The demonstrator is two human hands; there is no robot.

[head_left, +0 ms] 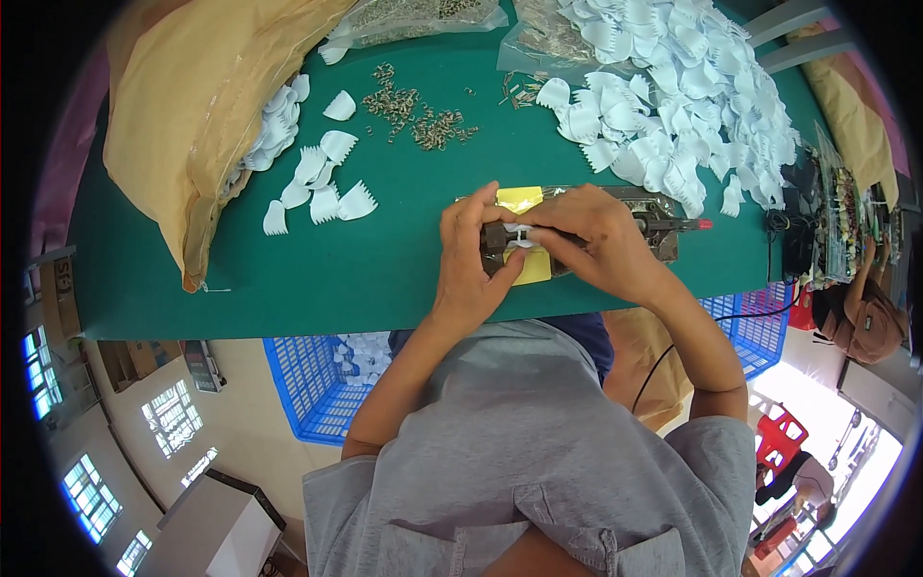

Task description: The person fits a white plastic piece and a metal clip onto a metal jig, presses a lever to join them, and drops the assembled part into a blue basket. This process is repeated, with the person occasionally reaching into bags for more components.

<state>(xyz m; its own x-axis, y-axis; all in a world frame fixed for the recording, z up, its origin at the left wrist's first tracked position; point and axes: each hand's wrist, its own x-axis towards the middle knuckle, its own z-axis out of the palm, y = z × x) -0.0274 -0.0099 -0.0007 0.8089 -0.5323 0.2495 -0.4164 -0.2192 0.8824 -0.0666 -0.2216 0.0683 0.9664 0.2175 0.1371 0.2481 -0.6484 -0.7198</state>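
Both my hands meet over a dark metal bench fixture (663, 245) with yellow tape (520, 199) on it and a red-tipped handle. Between my fingertips sits a small white plastic piece (520, 236), mostly covered, perhaps a toothed hair-claw half like those lying around. My left hand (461, 260) curls round the fixture's left end, thumb and fingers at the white piece. From the right, my right hand (611, 236) pinches at the same piece. Several loose white toothed claw halves (325, 202) lie to the left of the fixture.
A pile of small metal springs (437, 130) and some thin metal pins (520, 91) lie beyond my hands. White claw halves (673, 106) are heaped far right; a brown paper sack (183, 125) spills more at left. Blue baskets (308, 394) stand below the green table (356, 279).
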